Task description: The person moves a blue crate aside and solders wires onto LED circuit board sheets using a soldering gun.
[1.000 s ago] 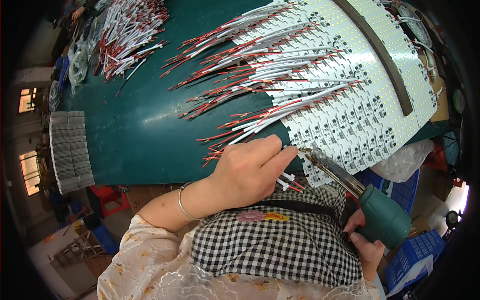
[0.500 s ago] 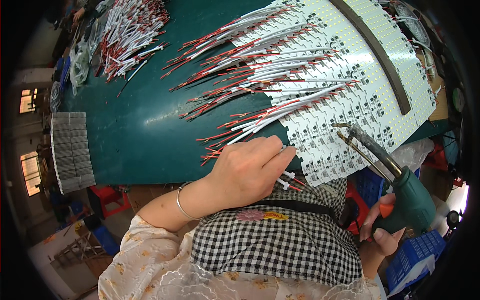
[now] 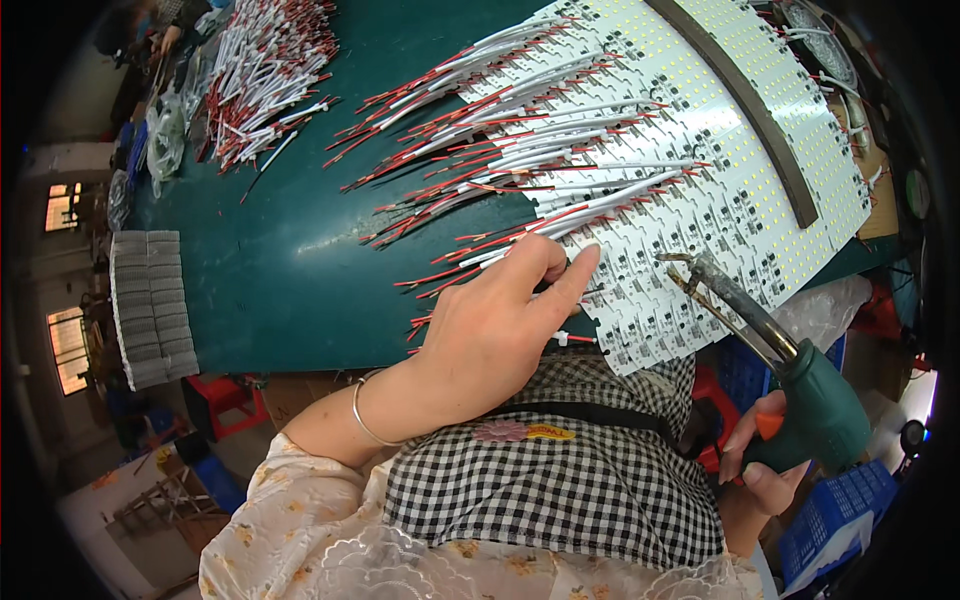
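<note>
Fingers of the left hand (image 3: 500, 330) lie together and press flat on the near edge of the LED board (image 3: 700, 190), pinning a red-and-white wire (image 3: 520, 245) there; whether a wire is actually pinched between them I cannot tell. At 4 o'clock from it, well apart, the right hand (image 3: 755, 465) is clamped round the green grip of a soldering iron (image 3: 780, 350), whose metal tip points up toward 11 o'clock and hangs just above the board's edge, not touching as far as I can see.

The board is a white sheet of joined strips, thin and likely flexible, so it would bend if lifted by one corner; pressing it flat looks the safer hold. The wires look light and limp, easily flicked aside, and are best held by the white sleeve just behind the bare end. The iron should be handled by the grip only, since the tip is presumably hot.

Many more wires fan from the board toward 9 o'clock over the green table (image 3: 300, 260). A dark bar (image 3: 740, 95) lies across the board at 1 o'clock. A loose wire pile (image 3: 270, 70) sits at 11 o'clock, grey blocks (image 3: 145, 300) at 9 o'clock.
</note>
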The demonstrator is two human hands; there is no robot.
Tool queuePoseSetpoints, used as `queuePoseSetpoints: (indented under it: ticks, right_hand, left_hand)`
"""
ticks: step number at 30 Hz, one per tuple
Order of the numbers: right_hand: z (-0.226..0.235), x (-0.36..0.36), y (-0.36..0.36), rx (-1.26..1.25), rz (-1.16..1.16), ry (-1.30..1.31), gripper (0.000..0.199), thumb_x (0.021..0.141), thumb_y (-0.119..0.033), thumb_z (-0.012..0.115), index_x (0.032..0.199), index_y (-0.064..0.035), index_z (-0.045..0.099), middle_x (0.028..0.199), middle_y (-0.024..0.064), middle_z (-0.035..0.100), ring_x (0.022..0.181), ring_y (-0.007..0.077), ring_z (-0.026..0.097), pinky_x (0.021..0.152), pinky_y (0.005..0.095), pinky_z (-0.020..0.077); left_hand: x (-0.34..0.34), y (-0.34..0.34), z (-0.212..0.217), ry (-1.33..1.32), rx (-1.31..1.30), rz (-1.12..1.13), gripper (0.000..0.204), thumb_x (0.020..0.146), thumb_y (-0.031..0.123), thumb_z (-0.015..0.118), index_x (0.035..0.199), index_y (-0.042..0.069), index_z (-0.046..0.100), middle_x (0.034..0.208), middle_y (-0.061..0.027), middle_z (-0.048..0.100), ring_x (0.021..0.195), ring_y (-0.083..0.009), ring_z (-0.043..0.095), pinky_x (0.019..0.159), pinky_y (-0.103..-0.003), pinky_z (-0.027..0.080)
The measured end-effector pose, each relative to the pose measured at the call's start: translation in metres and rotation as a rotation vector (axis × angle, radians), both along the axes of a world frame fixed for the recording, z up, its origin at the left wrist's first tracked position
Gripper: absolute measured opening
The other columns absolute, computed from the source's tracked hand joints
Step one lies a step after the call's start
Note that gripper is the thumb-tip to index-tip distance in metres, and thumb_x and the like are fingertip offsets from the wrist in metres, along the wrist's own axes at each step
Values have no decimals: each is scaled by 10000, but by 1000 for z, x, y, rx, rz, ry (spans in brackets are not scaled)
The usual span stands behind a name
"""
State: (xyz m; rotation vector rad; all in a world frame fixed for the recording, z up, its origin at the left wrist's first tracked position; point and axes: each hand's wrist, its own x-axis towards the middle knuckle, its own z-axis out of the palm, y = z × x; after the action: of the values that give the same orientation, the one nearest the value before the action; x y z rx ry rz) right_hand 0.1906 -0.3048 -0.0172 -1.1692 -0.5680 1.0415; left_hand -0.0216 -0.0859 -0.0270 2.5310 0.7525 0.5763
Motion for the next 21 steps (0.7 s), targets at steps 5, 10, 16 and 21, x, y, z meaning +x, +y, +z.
queuePoseSetpoints:
  ticks: [5,10,16,21]
  right_hand:
    - [-2,-4,-1,-47,-1,-25,635,647,-118,695,1133,147,383,755,207,585,414,154,505,354,226,423]
    - [-1,-10,-1,-91,-39,-7,642,643,-112,714,1137,153,401,748,206,591,413,153,503,360,223,413]
    - [0,-8,-6,-97,-22,34,613,620,-23,673,1150,168,430,987,266,564,655,259,612,422,236,444]
    - [1,-9,-7,-141,54,72,572,626,10,640,1149,144,453,994,252,567,679,265,611,471,256,435]
  left_hand:
    - [-4,5,-8,-45,25,-90,508,549,-111,579,1018,66,662,702,-52,522,578,-170,535,474,-283,438]
    - [-1,4,-12,-101,87,-56,458,540,-111,556,937,76,685,646,-31,522,521,-159,526,436,-272,419]
    - [-1,3,-12,-91,139,-64,404,563,-86,556,904,84,689,639,-18,520,503,-137,519,416,-262,404]
    - [0,4,-11,-87,131,-101,288,625,-4,594,906,48,629,660,-44,450,514,-171,506,426,-303,410]
